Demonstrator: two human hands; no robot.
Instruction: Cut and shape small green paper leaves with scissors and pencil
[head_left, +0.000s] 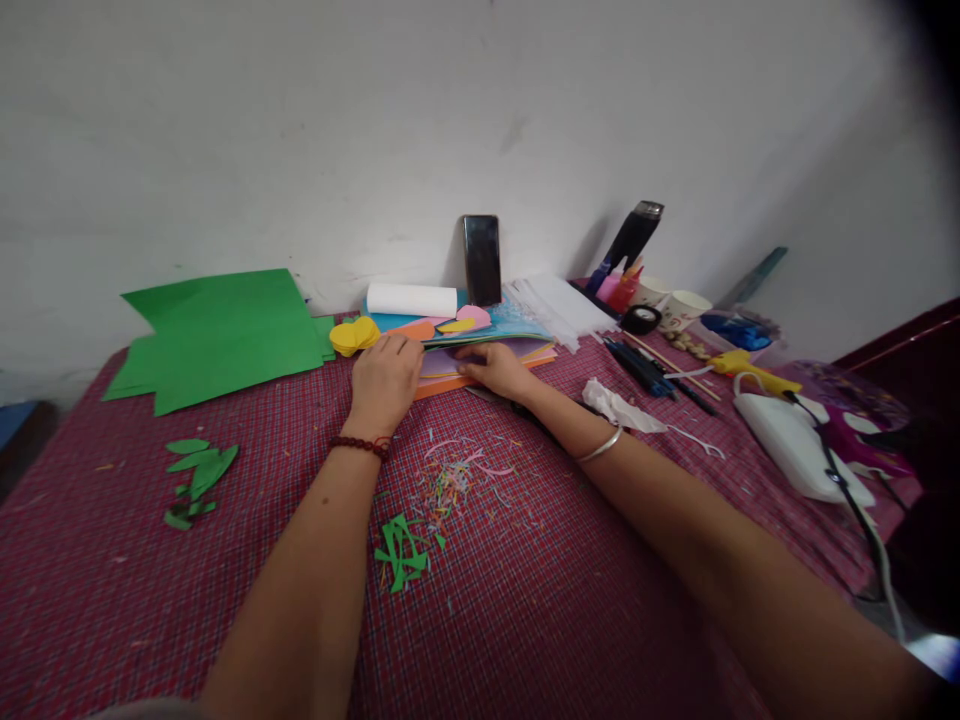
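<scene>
left hand [386, 378] flat on paper stack [480, 355] | right hand [496, 368] grip pinching stack's near edge

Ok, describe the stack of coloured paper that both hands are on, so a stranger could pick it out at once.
Start at the dark phone propped upright against the white wall. Directly in front of it, on the red checked tablecloth, lies the stack of coloured paper, with the left hand and right hand at its near edge. Unlike the plain green sheets to its left, it shows many colours and carries a white roll.
</scene>
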